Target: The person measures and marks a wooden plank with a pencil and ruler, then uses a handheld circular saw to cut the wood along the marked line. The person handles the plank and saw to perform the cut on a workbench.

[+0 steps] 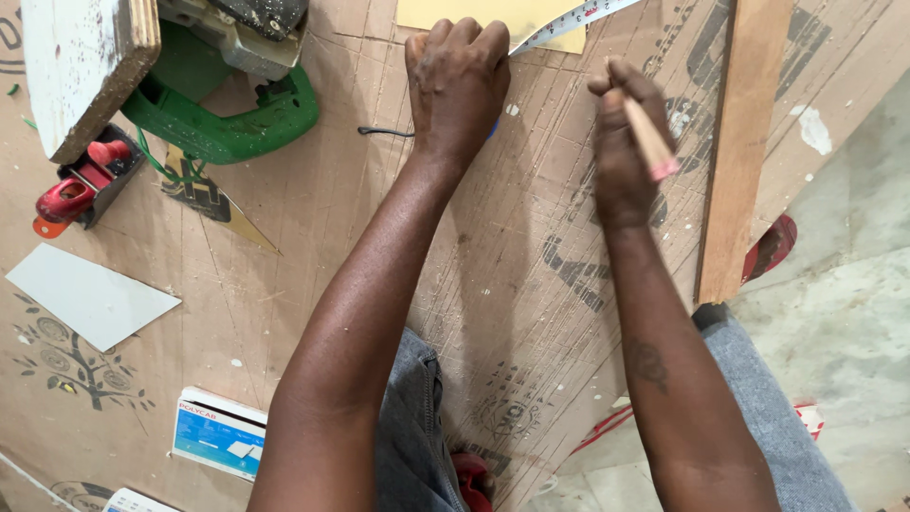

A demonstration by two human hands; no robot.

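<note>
My left hand (pixel 457 81) is closed in a fist, knuckles down on a scored plywood board (pixel 313 218). A blue object peeks out beside the fist, and a measuring tape blade (pixel 569 21) runs from it toward the upper right over a yellow sheet (pixel 474 11). A thin black cord (pixel 384 132) lies just left of the wrist. My right hand (pixel 621 142) grips a wooden pencil (pixel 647 137) with a pink eraser end pointing toward me; its tip is hidden by the fingers.
A green power jigsaw (pixel 227 104) and a white-painted board (pixel 81 66) lie at the upper left, with a red and black clamp (pixel 81 185). A grey offcut (pixel 85 294), a blue and white box (pixel 220 434) and a wooden strip (pixel 744 142) lie around. Concrete floor is on the right.
</note>
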